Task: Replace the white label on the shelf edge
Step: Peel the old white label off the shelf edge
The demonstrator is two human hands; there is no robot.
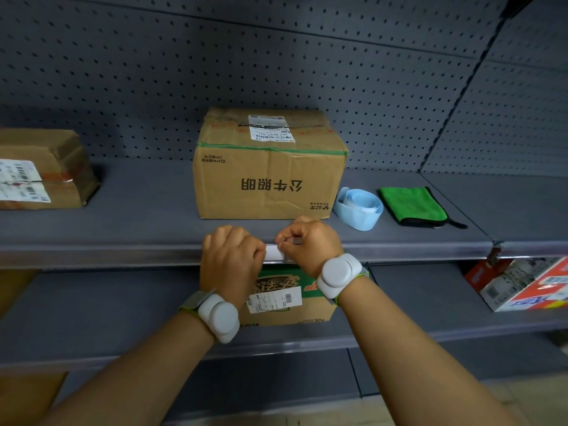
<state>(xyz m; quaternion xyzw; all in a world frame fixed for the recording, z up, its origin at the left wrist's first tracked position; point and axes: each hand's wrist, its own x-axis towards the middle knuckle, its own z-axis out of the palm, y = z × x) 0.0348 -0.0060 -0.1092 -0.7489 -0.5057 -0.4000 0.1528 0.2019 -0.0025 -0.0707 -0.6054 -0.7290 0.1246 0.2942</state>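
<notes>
Both hands on white label (pixel 274 253) at shelf edge (pixel 123 252), long axis running 9-to-3.

L hand (pixel 231 259) curled, fingers closed over label's 9 o'clock end; R hand (pixel 309 243) pinched shut on its 3 o'clock end near top edge. Label: plain white strip, flat in the clear rail, ends hidden. Behind, at 12: cardboard box (pixel 270 167); blue label roll (pixel 358 208) at 2.
</notes>
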